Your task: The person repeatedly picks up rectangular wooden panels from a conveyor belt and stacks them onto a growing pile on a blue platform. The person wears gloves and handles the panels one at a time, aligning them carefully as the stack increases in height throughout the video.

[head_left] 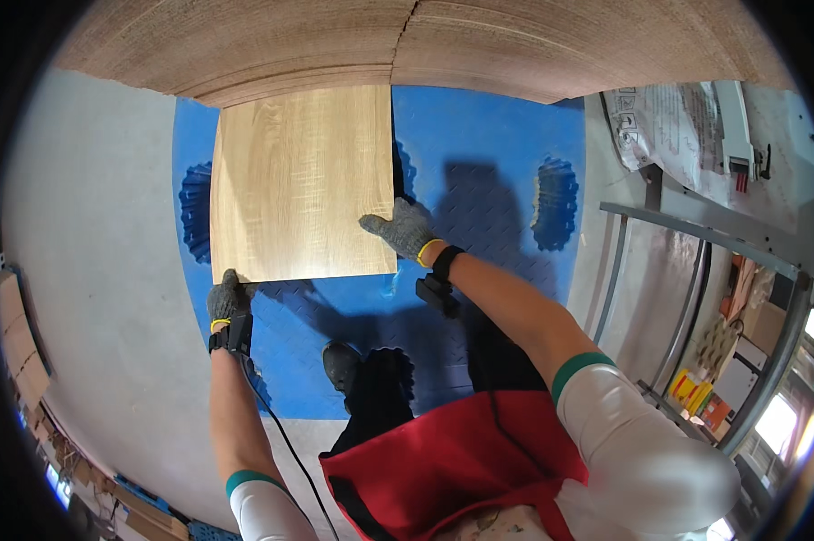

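Note:
A light wood-grain panel (303, 180), rectangular and flat, lies in front of me above a blue plastic pallet (551, 117). My left hand (229, 300), in a grey knit glove, grips its near edge by the left corner, thumb on top and fingers mostly hidden. My right hand (400, 227), gloved the same way, holds the right edge near the closer corner; its thumb rests on the upper face while the other fingers go down past the edge. The panel's far end meets the foot of a tall stack of brown boards (298, 50).
To the right stands a grey metal frame (713, 234), with a plastic-wrapped package (668, 135) beyond it. Shelving with a yellow item (689, 393) is at the far right. My shoe (342, 365) is on the pallet, and a black cable (289, 442) runs along my left arm.

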Tool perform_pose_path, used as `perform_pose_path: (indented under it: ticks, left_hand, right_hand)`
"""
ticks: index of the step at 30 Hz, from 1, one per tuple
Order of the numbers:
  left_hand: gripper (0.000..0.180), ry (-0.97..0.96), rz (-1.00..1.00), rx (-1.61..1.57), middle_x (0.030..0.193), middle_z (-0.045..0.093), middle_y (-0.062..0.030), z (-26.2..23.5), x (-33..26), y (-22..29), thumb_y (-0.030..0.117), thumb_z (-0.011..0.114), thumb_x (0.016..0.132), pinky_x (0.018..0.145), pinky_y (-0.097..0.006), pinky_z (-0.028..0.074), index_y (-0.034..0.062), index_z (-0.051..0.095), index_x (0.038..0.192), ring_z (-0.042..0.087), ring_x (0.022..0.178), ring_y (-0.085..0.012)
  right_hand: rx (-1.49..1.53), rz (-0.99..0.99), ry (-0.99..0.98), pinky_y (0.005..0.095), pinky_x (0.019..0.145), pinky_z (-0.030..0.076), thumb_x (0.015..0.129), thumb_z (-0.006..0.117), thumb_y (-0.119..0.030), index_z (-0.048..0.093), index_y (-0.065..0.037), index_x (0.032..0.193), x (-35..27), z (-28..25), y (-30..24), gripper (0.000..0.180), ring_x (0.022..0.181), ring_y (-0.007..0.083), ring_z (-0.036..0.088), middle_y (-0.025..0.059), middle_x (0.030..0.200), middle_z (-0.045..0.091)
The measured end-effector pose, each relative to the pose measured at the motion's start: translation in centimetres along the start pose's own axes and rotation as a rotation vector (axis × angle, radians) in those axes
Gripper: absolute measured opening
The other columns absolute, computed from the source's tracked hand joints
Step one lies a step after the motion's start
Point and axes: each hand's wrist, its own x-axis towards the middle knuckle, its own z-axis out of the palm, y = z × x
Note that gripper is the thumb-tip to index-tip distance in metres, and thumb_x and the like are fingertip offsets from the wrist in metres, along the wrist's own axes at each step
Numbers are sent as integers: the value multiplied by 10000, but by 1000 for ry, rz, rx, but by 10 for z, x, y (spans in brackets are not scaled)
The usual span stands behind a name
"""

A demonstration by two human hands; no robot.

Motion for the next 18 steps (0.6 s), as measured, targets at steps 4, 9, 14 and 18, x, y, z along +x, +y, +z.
perform_pose_path:
  ticks: [4, 9, 14, 18]
  left_hand:
    - [295, 38, 164, 190, 908, 696, -228, 3, -4, 54, 251, 698, 841, 692, -435, 542, 47, 636, 1044, 678, 855, -399]
    - [263, -50, -411, -951, 843, 630, -121, 49, 16, 24, 197, 620, 943, 654, -278, 527, -59, 604, 1002, 644, 784, -207]
    - [313, 21, -200, -609, 840, 625, -128, 56, 2, 35, 256, 601, 962, 585, -325, 475, -31, 589, 1084, 591, 712, -210]
    - [293, 170, 271, 321, 922, 640, -186, 70, -19, 34, 130, 613, 886, 715, -449, 490, 43, 590, 1165, 596, 817, -340]
  right_hand:
    - [-316, -40, 33, 452, 913, 486, 815, 648, -580, 446, 143, 1274, 7, -9, 2, 880, 1097, 407, 599, 338, 1138, 601]
    - [-569, -159, 40, 464, 869, 504, 862, 626, -421, 388, 71, 1365, 23, -11, 10, 743, 969, 418, 648, 287, 1065, 654]
    - [-303, -362, 130, 448, 891, 509, 893, 619, -323, 338, 53, 1427, 35, -20, 42, 711, 1030, 369, 648, 232, 1185, 634]
    - [312, -300, -1, 439, 849, 520, 897, 619, -293, 569, 20, 1071, 7, -27, 56, 362, 888, 327, 662, 196, 1012, 658]
